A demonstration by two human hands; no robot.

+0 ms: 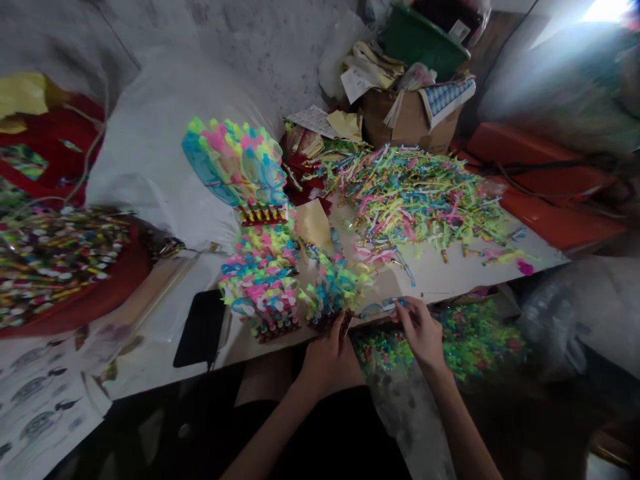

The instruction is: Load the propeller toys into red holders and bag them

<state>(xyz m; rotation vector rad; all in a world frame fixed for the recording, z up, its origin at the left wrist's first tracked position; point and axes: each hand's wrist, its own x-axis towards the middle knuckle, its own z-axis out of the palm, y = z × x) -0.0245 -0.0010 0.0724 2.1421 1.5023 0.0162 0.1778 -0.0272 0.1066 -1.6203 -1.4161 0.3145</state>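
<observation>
My left hand [327, 360] lies at the table's front edge, its fingers closed on a dark red strip-like rack [323, 325]. Upright small plastic pieces [333, 287] in green, blue and yellow fill that rack. To the right, my right hand [423, 333] pinches a slim blue and clear plastic piece [393, 304] just above the edge. Left of my left hand, a filled rack [277, 330] stands in a cluster of similar racks with pink, blue and green pieces. Behind it, another filled rack [263, 215] is tilted, its pieces fanning upward.
A heap of loose coloured pieces [415, 200] covers the table's right part. A black phone [200, 330] lies at left, near a red basin [120, 280] of small parts. Below the table edge, more green pieces [475, 340] are gathered. A cardboard box [410, 117] stands behind.
</observation>
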